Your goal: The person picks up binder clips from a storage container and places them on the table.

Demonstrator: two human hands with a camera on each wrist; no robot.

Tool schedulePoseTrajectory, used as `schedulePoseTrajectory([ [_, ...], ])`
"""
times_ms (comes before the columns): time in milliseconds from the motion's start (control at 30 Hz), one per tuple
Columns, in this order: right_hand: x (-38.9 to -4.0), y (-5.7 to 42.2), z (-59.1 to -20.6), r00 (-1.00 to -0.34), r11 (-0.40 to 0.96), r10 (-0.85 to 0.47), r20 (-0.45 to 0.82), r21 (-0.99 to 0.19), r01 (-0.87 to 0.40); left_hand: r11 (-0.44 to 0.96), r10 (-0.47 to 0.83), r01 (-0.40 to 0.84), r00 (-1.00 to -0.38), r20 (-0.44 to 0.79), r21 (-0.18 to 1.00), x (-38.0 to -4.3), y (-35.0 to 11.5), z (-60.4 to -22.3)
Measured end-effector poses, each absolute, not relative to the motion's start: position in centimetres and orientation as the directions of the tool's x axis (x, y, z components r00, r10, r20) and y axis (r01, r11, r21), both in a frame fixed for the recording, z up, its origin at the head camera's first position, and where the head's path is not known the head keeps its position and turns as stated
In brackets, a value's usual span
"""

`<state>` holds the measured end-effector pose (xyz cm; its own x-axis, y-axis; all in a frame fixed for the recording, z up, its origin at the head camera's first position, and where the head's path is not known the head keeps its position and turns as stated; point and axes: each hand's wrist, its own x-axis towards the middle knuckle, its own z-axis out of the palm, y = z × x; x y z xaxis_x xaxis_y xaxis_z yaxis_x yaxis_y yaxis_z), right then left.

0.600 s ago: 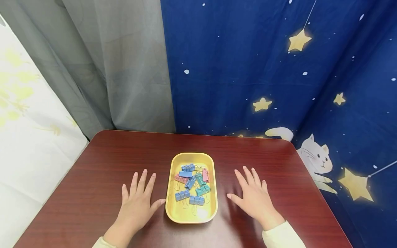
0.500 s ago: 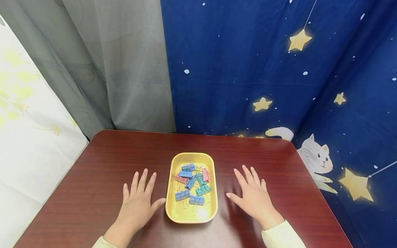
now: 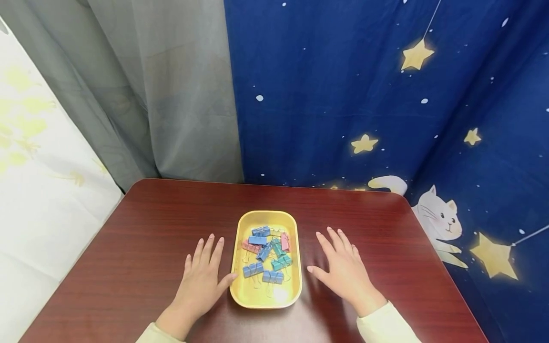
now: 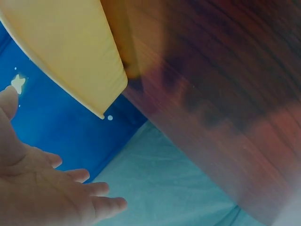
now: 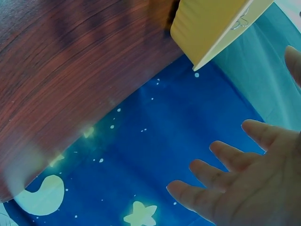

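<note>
A yellow tray (image 3: pixel 244 296) stands on the table, holding several binder clips in blue, pink, green and yellow. Among them are a blue binder clip (image 3: pixel 272 277) near the front, a green binder clip (image 3: pixel 281 262) and a pink binder clip (image 3: pixel 285 242). Left of the tray my left hand (image 3: pixel 200 283) spreads its fingers, its thumb tip at the tray's left rim; whether it touches I cannot tell. My right hand (image 3: pixel 346 274) is to the right, fingers extended, a small gap from the tray. Both wrist views show the palms holding nothing beside the tray's yellow wall (image 4: pixel 75 47).
The dark red wooden table (image 3: pixel 171 209) has rounded far corners. Behind it hang a grey curtain (image 3: pixel 193 95) and a blue curtain (image 3: pixel 309 95) with stars and a cat. A white cloth (image 3: pixel 43 190) with a yellow pattern is at the left.
Both hands have moved inward toward the tray, the left one rightward and the right one leftward. The tray and binder clips keep their places; the view has shifted slightly.
</note>
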<state>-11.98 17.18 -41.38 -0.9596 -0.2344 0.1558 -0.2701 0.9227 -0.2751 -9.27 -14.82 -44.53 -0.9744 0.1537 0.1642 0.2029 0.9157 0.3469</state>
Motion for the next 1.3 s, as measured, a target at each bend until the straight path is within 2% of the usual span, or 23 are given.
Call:
schedulePoseTrajectory([
  [333, -12.2, 15.9, -41.4, -0.953, 0.903, -0.270, 0.136, -0.310, -0.299, 0.881, 0.167, 0.237, -0.966, 0.199, 0.409, -9.8, -14.0, -45.8],
  [1300, -12.6, 11.4, -42.2, -0.863, 0.805, -0.493, 0.114, -0.318, -0.501, 0.815, 0.152, 0.141, -0.988, 0.027, 0.561, -11.3, -13.1, -47.5],
])
